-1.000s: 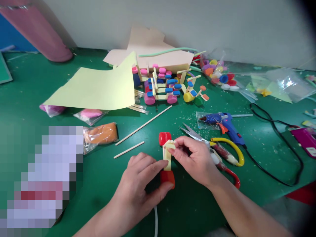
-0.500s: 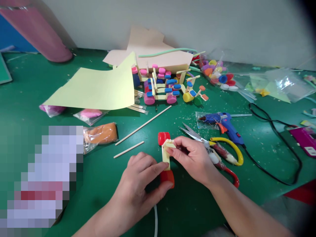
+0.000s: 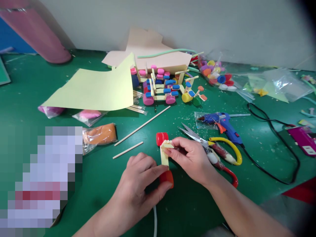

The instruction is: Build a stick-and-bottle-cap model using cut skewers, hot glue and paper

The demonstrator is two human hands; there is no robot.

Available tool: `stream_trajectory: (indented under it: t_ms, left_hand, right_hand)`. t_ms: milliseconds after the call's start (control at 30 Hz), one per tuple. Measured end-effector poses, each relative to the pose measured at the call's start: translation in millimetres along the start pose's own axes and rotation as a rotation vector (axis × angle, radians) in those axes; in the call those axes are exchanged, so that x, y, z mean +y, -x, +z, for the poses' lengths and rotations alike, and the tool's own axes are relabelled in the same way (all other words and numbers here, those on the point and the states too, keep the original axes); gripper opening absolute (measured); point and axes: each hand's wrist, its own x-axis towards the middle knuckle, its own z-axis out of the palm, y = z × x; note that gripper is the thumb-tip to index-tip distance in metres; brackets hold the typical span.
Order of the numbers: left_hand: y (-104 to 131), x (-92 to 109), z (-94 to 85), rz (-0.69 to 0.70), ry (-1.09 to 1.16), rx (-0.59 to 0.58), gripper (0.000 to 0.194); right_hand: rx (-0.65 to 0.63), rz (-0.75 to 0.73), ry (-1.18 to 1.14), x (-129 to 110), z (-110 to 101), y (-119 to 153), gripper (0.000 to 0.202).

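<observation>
A small craft-stick model lies in front of me, its pale flat stick (image 3: 164, 159) joining a red bottle cap (image 3: 161, 138) at the far end to an orange-red bottle cap (image 3: 167, 177) at the near end. My left hand (image 3: 139, 182) grips the near cap, thumb at its lower side and index finger on the stick's end. Between thumb and fingers, my right hand (image 3: 194, 159) pinches a short pale wooden piece (image 3: 168, 145) against the far part of the stick. My fingertips partly hide where the pieces meet.
Scissors (image 3: 195, 135) with yellow and red handles lie just beyond my right hand, near a blue glue gun (image 3: 225, 125) with a black cord. Two thin wooden sticks (image 3: 142, 126) and wrapped orange clay (image 3: 102, 134) lie left. Similar models (image 3: 161, 90) stand behind, beside yellow paper (image 3: 91, 89).
The short wooden piece in my right hand has tilted flatter against the stick. My left hand keeps its hold; the whole view has shifted slightly.
</observation>
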Motion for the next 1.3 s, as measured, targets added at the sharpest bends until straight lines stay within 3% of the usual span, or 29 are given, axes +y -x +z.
stream_trajectory:
  t_ms: [367,633,900,1300]
  left_hand:
    - [-0.2,0.3,0.9,-0.005,-0.007,0.019,0.013]
    - [0.2,-1.1,1.2,0.009,-0.009,0.041,0.033]
    - [-0.3,-1.3,0.2,-0.007,-0.028,0.018,0.029]
    - [0.9,0.1,-0.3,-0.009,0.027,0.032,0.028]
  right_hand:
    - [0.012,0.01,-0.022,-1.1,0.9,-0.9,0.013]
    - [-0.005,0.009,-0.02,-0.9,0.7,-1.0,0.012]
    - [-0.016,0.013,-0.016,-1.8,0.6,-0.2,0.008]
    - [-0.022,-0.109,0.028,-3.9,-3.8,-0.3,0.006]
